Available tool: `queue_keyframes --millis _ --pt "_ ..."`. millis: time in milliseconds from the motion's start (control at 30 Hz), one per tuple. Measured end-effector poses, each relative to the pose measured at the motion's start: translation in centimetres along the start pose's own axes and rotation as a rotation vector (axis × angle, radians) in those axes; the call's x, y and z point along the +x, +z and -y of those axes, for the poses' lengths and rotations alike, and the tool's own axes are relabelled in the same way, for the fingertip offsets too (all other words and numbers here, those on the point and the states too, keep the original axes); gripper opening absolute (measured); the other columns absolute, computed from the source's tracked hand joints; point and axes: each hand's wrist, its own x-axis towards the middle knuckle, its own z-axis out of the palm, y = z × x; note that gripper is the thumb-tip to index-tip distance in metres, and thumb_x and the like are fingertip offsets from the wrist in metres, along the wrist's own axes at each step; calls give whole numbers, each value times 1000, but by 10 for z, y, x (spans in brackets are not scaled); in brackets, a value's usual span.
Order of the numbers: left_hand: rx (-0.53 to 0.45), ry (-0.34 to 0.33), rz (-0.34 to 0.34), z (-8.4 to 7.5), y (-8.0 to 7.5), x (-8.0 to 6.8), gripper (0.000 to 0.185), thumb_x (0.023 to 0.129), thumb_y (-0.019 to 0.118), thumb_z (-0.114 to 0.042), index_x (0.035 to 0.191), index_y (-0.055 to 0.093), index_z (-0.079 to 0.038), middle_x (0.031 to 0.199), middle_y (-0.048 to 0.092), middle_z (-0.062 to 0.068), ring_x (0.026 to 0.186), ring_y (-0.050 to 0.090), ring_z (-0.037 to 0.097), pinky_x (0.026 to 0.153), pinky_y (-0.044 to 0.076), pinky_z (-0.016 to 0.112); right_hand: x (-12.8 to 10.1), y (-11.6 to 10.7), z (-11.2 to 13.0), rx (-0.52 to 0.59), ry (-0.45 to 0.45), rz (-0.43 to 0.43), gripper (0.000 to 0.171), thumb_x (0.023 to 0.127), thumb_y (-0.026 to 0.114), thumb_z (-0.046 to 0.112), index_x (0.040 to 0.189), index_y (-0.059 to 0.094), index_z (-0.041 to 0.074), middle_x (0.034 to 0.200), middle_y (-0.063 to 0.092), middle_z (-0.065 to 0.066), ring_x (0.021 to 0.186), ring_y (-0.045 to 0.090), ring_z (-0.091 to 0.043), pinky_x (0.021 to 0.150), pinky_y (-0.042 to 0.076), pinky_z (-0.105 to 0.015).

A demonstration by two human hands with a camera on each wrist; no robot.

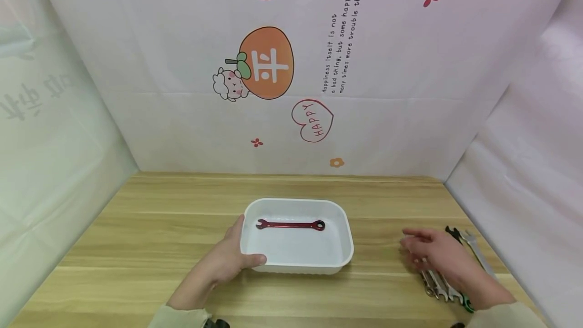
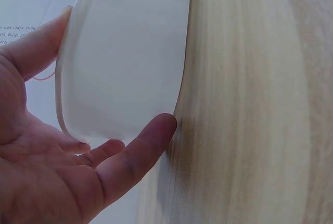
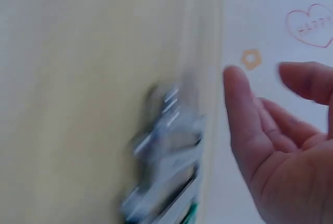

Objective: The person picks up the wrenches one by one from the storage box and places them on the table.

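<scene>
A white plastic tray sits mid-table with one red wrench lying across its floor. My left hand holds the tray's near-left corner, thumb along the front wall and fingers up the left side; the left wrist view shows the tray wall between thumb and fingers. My right hand hovers open, fingers spread and blurred, over a row of several steel wrenches at the right. The right wrist view shows the wrenches blurred beside my empty right palm.
The wooden table is boxed in by white sheeting: a printed back wall and plain side walls. More wrench heads, one black, poke out beyond my right hand close to the right wall.
</scene>
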Motion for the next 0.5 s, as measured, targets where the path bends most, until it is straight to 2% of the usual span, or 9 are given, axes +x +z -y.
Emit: queue_keyframes --millis 33,100,167,267,367,500 --pt "1 -1 0 0 0 0 117 72 90 -22 158 12 -3 147 34 29 107 52 35 94 40 55 2 4 6 7 -49 -1 63 102 58 28 148 36 -9 134 55 -26 104 63 -35 82 54 -45" --pt "2 -6 -3 1 -1 0 117 72 89 -22 158 12 -3 147 34 29 107 52 35 94 40 55 6 14 20 51 -202 51 59 107 48 31 148 37 -9 136 54 -27 110 61 -37 85 53 -47" --pt "-1 -5 -4 1 -2 0 117 72 89 -22 158 12 -3 147 35 29 107 52 35 94 40 55 13 27 35 125 -369 165 54 110 35 31 149 37 -7 138 53 -26 117 58 -39 90 50 -50" --pt "-12 1 -3 1 -2 0 117 72 90 -22 159 14 -4 146 36 28 105 52 34 93 41 54 25 52 58 195 -561 387 53 112 16 28 152 34 -3 141 50 -26 123 52 -43 96 45 -53" --pt "-18 16 -1 2 -1 1 116 71 90 -23 158 15 -5 145 37 27 104 52 33 92 41 52 37 81 78 107 -619 477 55 111 11 30 156 32 6 144 49 -23 129 46 -43 103 38 -52" --pt "-15 25 2 3 0 1 117 71 90 -24 158 14 -4 144 37 27 102 53 32 89 43 50 52 120 92 -137 -545 446 54 110 17 40 158 30 18 144 50 -18 134 43 -37 109 28 -56"
